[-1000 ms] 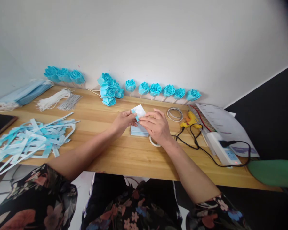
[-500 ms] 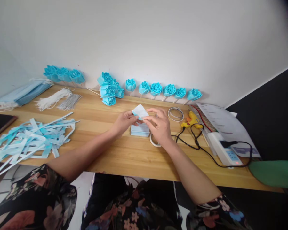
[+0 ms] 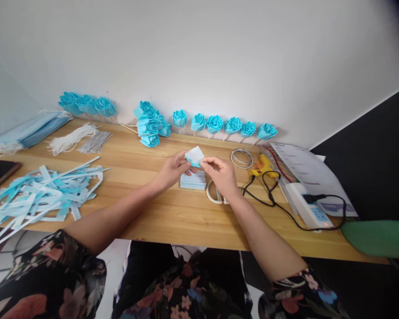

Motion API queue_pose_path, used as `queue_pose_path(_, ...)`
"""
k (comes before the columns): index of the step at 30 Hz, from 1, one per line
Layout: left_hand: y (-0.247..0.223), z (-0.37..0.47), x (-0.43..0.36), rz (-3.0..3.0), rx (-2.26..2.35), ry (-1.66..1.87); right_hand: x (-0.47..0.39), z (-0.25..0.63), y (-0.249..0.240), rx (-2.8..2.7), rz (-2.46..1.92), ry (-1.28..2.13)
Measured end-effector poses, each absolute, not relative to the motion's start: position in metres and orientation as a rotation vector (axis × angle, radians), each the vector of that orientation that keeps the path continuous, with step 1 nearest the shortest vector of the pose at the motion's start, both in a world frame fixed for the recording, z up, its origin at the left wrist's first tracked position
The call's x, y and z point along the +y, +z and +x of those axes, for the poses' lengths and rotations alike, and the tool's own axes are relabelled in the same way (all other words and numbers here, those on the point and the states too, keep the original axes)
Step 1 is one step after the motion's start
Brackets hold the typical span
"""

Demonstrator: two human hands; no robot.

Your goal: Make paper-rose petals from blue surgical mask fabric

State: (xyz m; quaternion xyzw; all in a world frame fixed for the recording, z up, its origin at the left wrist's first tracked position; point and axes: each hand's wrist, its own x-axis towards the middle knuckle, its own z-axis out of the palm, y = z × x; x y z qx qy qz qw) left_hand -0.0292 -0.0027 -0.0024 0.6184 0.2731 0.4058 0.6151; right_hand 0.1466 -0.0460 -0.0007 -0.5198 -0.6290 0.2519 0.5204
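Between both hands, above the table, is a small white and light-blue square of mask fabric (image 3: 195, 155), its lower edge folded to show blue. My left hand (image 3: 174, 170) pinches its lower left side between thumb and fingers. At its lower right corner, my right hand (image 3: 222, 173) grips the fabric with thumb and fingertips. Just below the hands lies a stack of pale blue fabric pieces (image 3: 193, 180). A white tape roll (image 3: 210, 198) is partly hidden behind my right hand.
Blue fabric roses (image 3: 214, 124) line the wall. Fabric strips (image 3: 49, 192), a phone (image 3: 1, 172), face masks (image 3: 36, 128) and ear loops (image 3: 73, 137) lie left. Rightward are a wire coil (image 3: 241, 158), a yellow glue gun (image 3: 264, 165), its black cord (image 3: 262, 201) and a power strip (image 3: 310, 208).
My right fingers have drawn closer together along the fabric's lower right edge, and the right hand has tilted. More of the tape roll shows. The view has shifted slightly.
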Motion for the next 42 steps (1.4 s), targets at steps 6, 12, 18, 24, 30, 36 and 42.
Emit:
queue_pose_path(6, 0.0, -0.028, -0.006, 1.41, 0.668, 0.965, -0.045, 0.142, -0.002, -1.386, -1.147, 0.783)
queue_pose_path(12, 0.002, -0.026, -0.008, 1.369, 0.697, 1.026, -0.047, 0.14, -0.002, -1.377, -1.128, 0.834)
queue_pose_path(18, 0.007, -0.029, -0.008, 1.332, 0.722, 1.079, -0.048, 0.139, -0.005, -1.406, -1.059, 1.014)
queue_pose_path(24, 0.01, -0.03, -0.011, 1.429, 0.686, 1.048, -0.048, 0.139, -0.006, -1.402, -1.106, 1.011)
queue_pose_path(30, 0.011, -0.03, -0.01, 1.346, 0.717, 1.012, -0.048, 0.14, -0.002, -1.422, -1.178, 0.938)
queue_pose_path(36, 0.011, -0.031, -0.009, 1.394, 0.811, 0.916, -0.048, 0.14, -0.001, -1.402, -1.166, 0.924)
queue_pose_path(42, 0.013, -0.033, -0.01, 1.389, 0.816, 0.917, -0.046, 0.14, -0.001, -1.279, -1.096, 1.011)
